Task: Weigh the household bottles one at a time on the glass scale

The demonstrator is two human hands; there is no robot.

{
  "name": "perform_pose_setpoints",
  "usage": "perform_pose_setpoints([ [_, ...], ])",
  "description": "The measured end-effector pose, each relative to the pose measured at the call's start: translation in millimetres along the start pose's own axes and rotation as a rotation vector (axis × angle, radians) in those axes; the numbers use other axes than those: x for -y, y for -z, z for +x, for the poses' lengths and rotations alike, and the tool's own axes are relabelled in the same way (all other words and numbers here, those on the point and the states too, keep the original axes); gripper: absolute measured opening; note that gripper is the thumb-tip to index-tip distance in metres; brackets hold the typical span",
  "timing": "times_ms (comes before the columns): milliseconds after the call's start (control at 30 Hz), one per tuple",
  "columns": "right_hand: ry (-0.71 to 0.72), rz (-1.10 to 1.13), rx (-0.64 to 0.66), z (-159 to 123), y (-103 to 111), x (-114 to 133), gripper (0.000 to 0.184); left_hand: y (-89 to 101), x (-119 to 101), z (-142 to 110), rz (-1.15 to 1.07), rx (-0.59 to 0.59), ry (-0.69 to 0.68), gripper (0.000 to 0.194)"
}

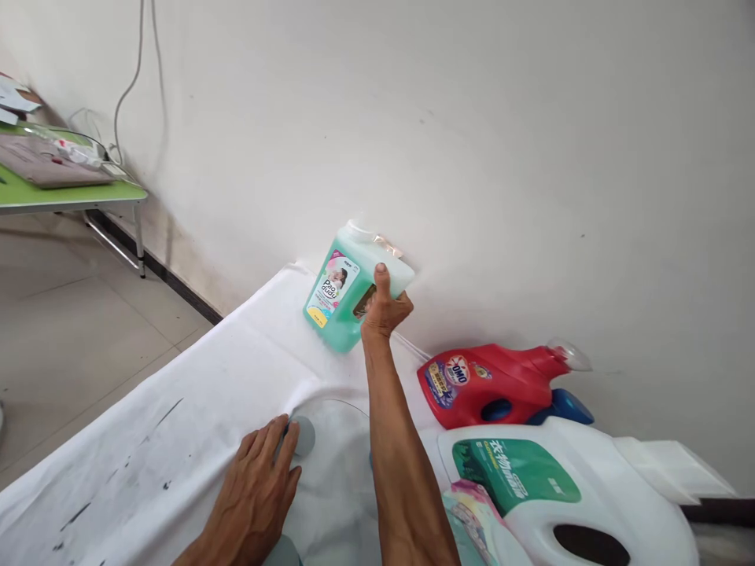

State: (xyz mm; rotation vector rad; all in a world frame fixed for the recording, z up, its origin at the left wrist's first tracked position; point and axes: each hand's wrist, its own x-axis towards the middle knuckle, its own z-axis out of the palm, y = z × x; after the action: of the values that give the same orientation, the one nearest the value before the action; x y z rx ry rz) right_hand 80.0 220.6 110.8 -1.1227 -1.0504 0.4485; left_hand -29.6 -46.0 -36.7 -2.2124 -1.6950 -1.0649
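My right hand (384,308) is closed round the handle of a green detergent jug (348,287) with a "Pao dudu" label. The jug tilts over the far end of the white-covered table (248,369), close to the wall; whether its base touches the cloth I cannot tell. My left hand (256,479) lies with fingers stretched out, its fingertips against a grey round piece (303,436) at the edge of a pale, see-through object (336,472). My right forearm hides part of that object, so its kind is unclear.
To the right, a red OMO bottle (489,385) lies beside a blue item (563,407). Nearer stands a large white jug with a green label (516,472), with a pink and white pack (477,519) against it. A green table (71,192) with clutter is at far left.
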Motion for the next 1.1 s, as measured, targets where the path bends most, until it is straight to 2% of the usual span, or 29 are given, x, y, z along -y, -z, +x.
perform_pose_setpoints([
  [200, -0.084, 0.013, -0.057, 10, 1, -22, 0.066, 2.4, 4, 2, -0.028, 0.035, -0.017, 0.039],
  [300, -0.079, -0.026, 0.046, 8, 14, -20, 0.065, 5.6, 7, 3, -0.044, 0.037, -0.035, 0.038],
  [367, -0.051, -0.113, 0.108, -1, 32, -12, 0.064, 7.9, 10, 5, -0.054, 0.051, -0.043, 0.039],
  [433, 0.026, -0.263, 0.111, -20, 60, 0, 0.066, 9.6, 12, 6, -0.072, 0.088, -0.042, 0.041],
  [500, 0.16, -0.42, 0.092, -47, 99, 17, 0.067, 10.9, 13, 6, -0.097, 0.132, -0.033, 0.043],
  [533, 0.25, -0.496, 0.101, -62, 123, 27, 0.066, 11.4, 14, 7, -0.111, 0.157, -0.029, 0.044],
  [567, 0.28, -0.525, 0.097, -76, 150, 36, 0.064, 11.9, 15, 7, -0.126, 0.179, -0.025, 0.044],
  [600, 0.314, -0.557, 0.052, -89, 178, 44, 0.064, 12.5, 16, 8, -0.141, 0.196, -0.023, 0.045],
  [667, 0.378, -0.776, -0.016, -110, 237, 55, 0.066, 13.8, 18, 9, -0.173, 0.213, -0.017, 0.046],
  [733, 0.273, -0.99, -0.035, -123, 291, 57, 0.074, 15.5, 19, 11, -0.203, 0.222, -0.006, 0.045],
  [800, 0.04, -1.2, 0.045, -132, 333, 52, 0.086, 17.1, 21, 13, -0.234, 0.237, 0.007, 0.044],
  [867, -0.164, -1.336, 0.181, -138, 360, 42, 0.089, 18.3, 22, 14, -0.265, 0.249, 0.016, 0.042],
  [933, -0.264, -1.397, 0.279, -141, 374, 33, 0.085, 19.2, 24, 14, -0.293, 0.258, 0.026, 0.04],
  [1100, -0.27, -1.322, 0.235, -145, 382, 20, 0.083, 19.7, 28, 13, -0.361, 0.246, 0.031, 0.038],
])
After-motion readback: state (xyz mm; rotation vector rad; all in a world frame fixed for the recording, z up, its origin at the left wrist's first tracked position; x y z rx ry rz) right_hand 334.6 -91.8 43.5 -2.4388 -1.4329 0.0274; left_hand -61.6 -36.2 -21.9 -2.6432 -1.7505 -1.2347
